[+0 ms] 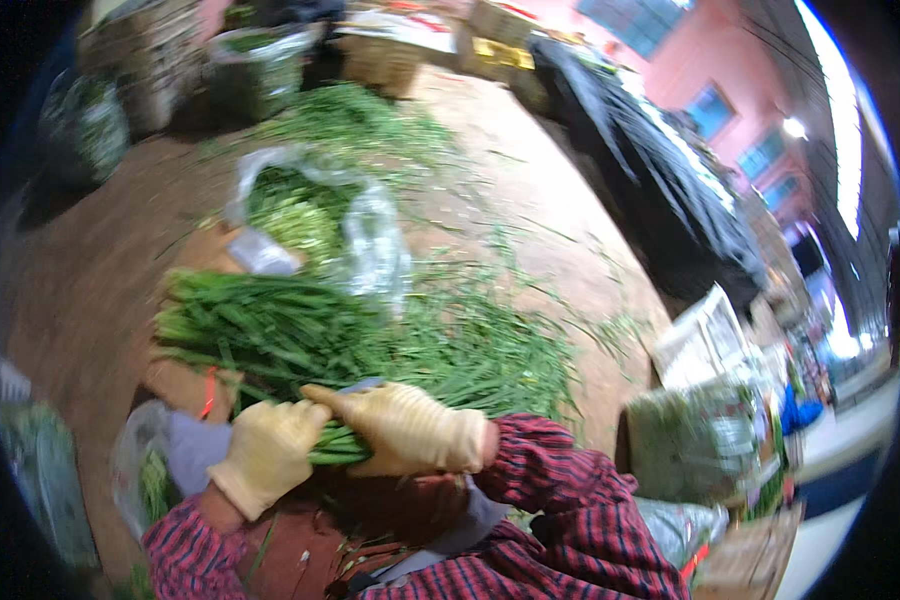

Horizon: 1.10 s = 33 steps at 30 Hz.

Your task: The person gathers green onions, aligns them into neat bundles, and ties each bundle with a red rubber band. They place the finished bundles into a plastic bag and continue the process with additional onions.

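My left hand and my right hand, both in pale yellow gloves, close around a small bunch of green stalks over my lap. The gloves meet at the thumbs, and part of the bunch is hidden behind them. Just beyond lies a large heap of long leafy greens, which look like chives, with the pale stem ends to the left. It rests on a cardboard piece. Behind the heap an open clear plastic bag holds more greens with pale stems.
Loose trimmed leaves litter the brown floor. A wrapped bundle of greens stands at my right. Another plastic bag is at my left. Farther off are full bags, a cardboard box and a long black-covered stack.
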Tool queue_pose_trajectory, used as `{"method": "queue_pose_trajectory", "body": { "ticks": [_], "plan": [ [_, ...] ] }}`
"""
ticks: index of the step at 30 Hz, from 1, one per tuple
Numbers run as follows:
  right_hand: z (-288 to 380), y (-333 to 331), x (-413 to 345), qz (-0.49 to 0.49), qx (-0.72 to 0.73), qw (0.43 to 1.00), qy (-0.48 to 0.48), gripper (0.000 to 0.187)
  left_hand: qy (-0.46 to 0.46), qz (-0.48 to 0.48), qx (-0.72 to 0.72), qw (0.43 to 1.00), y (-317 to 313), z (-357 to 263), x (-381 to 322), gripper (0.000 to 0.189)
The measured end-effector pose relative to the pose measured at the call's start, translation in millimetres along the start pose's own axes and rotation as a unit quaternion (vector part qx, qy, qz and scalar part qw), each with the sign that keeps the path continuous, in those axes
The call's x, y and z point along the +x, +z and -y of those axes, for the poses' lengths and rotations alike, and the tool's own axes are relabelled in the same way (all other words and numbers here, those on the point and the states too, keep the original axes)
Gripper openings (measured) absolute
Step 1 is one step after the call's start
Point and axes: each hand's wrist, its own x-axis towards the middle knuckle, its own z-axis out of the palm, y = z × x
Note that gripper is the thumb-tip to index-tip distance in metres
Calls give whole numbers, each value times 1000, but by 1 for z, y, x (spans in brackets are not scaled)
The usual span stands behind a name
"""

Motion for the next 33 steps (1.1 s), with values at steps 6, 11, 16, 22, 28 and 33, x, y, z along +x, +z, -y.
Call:
{"method": "queue_pose_trajectory", "body": {
  "ticks": [6,11,16,22,28,33],
  "plan": [
    [-5,3,-55,-11,98,994,42,98,54,29,1,998,3,-31,13,25],
    [-9,-13,-104,55,36,992,104,90,58,86,22,994,9,-48,17,30],
    [-4,8,-110,-153,12,988,-8,110,96,71,58,991,12,-67,30,20],
    [9,47,-102,-234,114,965,30,95,90,30,69,993,-1,-76,29,23],
    [7,57,-102,-254,45,966,30,73,94,19,51,994,4,-71,23,24],
    [15,53,-85,-221,118,968,13,74,107,-50,22,993,7,-60,14,18]
  ]
}}
